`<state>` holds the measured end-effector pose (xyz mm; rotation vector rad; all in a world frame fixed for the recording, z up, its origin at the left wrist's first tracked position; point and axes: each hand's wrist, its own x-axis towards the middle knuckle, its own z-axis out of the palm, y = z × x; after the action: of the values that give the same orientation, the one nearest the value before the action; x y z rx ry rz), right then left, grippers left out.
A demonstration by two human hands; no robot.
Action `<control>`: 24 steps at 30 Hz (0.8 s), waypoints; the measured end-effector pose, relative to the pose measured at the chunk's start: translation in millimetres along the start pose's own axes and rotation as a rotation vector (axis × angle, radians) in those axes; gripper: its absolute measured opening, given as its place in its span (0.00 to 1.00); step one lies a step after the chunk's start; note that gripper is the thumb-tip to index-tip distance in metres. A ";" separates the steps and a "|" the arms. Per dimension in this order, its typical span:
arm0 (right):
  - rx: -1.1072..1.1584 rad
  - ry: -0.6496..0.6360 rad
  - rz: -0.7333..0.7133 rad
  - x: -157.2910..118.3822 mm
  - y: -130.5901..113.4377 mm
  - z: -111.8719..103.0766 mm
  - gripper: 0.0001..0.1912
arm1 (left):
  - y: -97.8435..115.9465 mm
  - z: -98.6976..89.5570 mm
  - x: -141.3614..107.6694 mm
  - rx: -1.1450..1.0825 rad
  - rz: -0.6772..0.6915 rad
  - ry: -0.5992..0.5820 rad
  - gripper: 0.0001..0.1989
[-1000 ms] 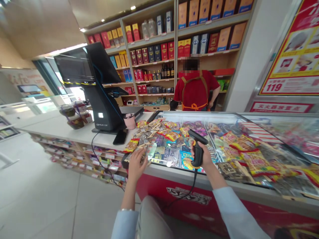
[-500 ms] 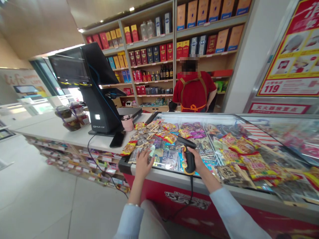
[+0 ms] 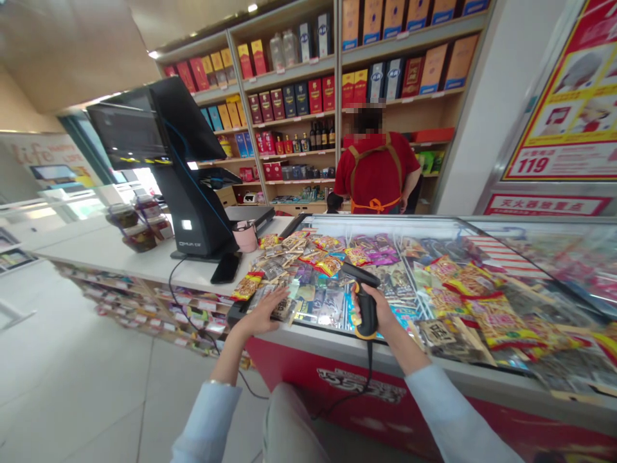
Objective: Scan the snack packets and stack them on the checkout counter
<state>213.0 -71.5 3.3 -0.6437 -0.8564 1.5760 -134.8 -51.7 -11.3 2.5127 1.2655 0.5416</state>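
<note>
My right hand [image 3: 376, 310] is wrapped round the grip of a black and yellow barcode scanner [image 3: 367, 308], held over the front edge of a glass-topped freezer [image 3: 318, 331]. A cable hangs down from the scanner's base. My left hand [image 3: 264, 313] lies with fingers spread at the freezer's front left corner, touching a dark snack packet [image 3: 284, 308]. Just behind it is a yellow and red snack packet [image 3: 247, 285]. Many more packets are spread over the glass, with larger yellow and red ones [image 3: 501, 318] towards the right.
Left of the freezer, a white counter [image 3: 197, 275] bears a black register [image 3: 200, 206], a phone [image 3: 225, 267], a pink cup [image 3: 245, 238] and plastic tubs [image 3: 137, 225]. A person in a red shirt [image 3: 373, 170] stands behind, facing shelves of boxes.
My left hand has moved left and turned, its fingers now pointing right over the dark packet. My right hand still holds the scanner in nearly the same place.
</note>
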 end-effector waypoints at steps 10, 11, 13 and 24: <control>0.030 0.007 0.012 -0.3 -0.3 0.5 0.13 | 2.9 0.4 25.9 0.063 -0.013 0.090 0.40; 0.033 0.010 0.012 0.3 0.1 0.5 0.14 | 4.1 -1.1 29.1 0.032 -0.016 0.111 0.40; 0.037 0.016 0.010 1.5 0.7 0.4 0.15 | 7.2 -3.6 37.6 -0.100 -0.033 0.159 0.38; 0.048 -0.070 0.035 -0.7 0.2 1.4 0.15 | 57.1 19.5 111.9 -1.611 -0.154 0.627 0.26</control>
<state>211.8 -72.4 3.9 -0.5740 -0.8604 1.6540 -24.5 4.6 17.2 0.8882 0.5736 1.5342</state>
